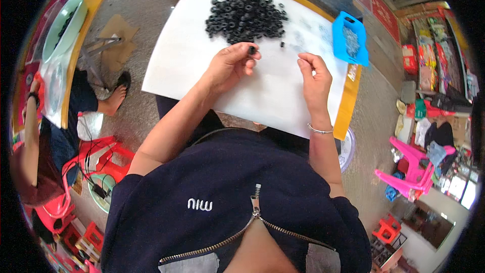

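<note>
Head view, one frame. The person sat over a white board (pixel 192 60) laid on a yellow-edged table (pixel 346 106), occupying the upper centre of the frame.

Left hand (pixel 230 65): fingers curled, thumb and forefinger pinched on one small black ring (pixel 251 50), held just above the board, below the heap. Right hand (pixel 314 78): fingertips (pixel 301 62) drawn together as if pinching something very small; what it held, if anything, was too small to tell. A thin silver bracelet (pixel 320 131) sat on that wrist.

Pile of black rings (pixel 245 15): one heap, upper centre of the board; pieces far too many and overlapped to count. Two or three strays lay just right of the held ring. One blue tray (pixel 350 38) of small grey metal parts rested at the board's right edge, count not readable.

Judgement on the step in hand: the two pinches appeared set to bring a small part to the ring. Doing it well probably calls for keeping the ring's hole turned toward the right fingertips, both hands low over the board so a dropped piece stays on white, and a light pinch so the ring does not flip.

Also seen: one other person (pixel 35 136) at the left edge, and two pink stools (pixel 409 167) at lower right.
</note>
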Demonstrator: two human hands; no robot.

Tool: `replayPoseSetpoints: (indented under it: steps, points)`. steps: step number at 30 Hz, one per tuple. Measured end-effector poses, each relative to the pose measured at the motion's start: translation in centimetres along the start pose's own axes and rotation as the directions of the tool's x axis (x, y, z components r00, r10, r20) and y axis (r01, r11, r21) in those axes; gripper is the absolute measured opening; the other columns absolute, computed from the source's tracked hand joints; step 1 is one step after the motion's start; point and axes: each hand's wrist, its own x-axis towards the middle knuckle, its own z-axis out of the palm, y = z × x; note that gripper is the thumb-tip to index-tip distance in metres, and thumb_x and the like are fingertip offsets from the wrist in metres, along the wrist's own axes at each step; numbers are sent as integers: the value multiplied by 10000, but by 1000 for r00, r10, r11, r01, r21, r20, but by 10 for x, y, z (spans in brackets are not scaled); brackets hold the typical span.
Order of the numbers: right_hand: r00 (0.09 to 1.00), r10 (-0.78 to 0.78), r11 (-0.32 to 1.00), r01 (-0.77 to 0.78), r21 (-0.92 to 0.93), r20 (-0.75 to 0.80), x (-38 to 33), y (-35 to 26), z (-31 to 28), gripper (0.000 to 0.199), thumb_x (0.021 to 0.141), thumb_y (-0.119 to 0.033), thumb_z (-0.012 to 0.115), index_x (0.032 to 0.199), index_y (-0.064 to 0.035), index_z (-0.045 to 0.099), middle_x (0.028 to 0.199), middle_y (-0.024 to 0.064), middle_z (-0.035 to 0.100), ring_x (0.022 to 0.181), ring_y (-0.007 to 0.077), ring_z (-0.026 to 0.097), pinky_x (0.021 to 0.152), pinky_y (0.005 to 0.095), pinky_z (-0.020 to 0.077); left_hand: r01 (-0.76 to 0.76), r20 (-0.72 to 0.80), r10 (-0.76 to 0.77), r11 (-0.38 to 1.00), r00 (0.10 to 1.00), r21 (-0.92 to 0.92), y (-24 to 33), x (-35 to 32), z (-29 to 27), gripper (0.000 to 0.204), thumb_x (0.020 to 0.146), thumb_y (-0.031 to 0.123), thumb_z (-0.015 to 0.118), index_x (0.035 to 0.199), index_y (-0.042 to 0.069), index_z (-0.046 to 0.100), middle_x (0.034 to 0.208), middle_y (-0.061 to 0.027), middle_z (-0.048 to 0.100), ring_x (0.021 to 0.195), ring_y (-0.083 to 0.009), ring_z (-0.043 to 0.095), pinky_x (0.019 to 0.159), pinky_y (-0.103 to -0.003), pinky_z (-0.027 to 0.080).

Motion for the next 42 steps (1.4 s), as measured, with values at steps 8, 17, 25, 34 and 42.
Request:
replayPoseSetpoints:
  steps: [8, 17, 25, 34, 42]
  points:
    - [985, 69, 980, -97, -176, -158, -24, 42, -29, 93, 792, -40, 631, 882, -18, 646, 829, 76, 608, 756, 182, 578, 688, 274, 460, -4, -46, 6, 999, 999, 41, 3, 0, 8, 282, 981, 173, 426, 1166, -29, 493, 921, -89, 535, 701, -114, 501, 599, -216, 473]
    - [998, -62, 916, 46, -399, -28, -21, 40, -15, 94, 773, -85, 637, 855, -38, 631, 833, 103, 593, 833, 277, 559, 755, 368, 445, 2, -25, 1, 994, 1000, 110, 2, -2, 7, 308, 967, 130, 449, 1216, -46, 495, 930, -89, 582, 707, -100, 571, 661, -216, 518]
    - [985, 140, 985, -149, -83, -102, -25, 23, -7, 87, 849, -62, 614, 922, -15, 615, 801, -1, 605, 722, 62, 525, 676, 208, 441, 65, 16, -65, 997, 998, 44, 5, -2, 4, 237, 954, 104, 471, 1146, -28, 513, 971, -115, 608, 694, -104, 600, 661, -212, 534]
    - [997, 41, 997, -45, -63, -63, -22, 8, 5, 74, 817, -13, 618, 889, -9, 603, 832, 52, 587, 732, 116, 557, 670, 238, 457, 45, 59, -42, 997, 997, -57, 8, -4, 7, 254, 927, 118, 524, 1151, -2, 521, 971, -103, 584, 724, -105, 563, 642, -206, 514]
    - [998, 46, 996, -48, -77, -31, -32, 14, 13, 75, 814, -11, 622, 888, -3, 609, 836, 41, 585, 747, 108, 550, 689, 232, 452, -36, -2, 36, 993, 999, 115, 4, -4, 9, 292, 832, 35, 622, 1119, 27, 570, 978, -74, 610, 803, -135, 593, 725, -259, 507]
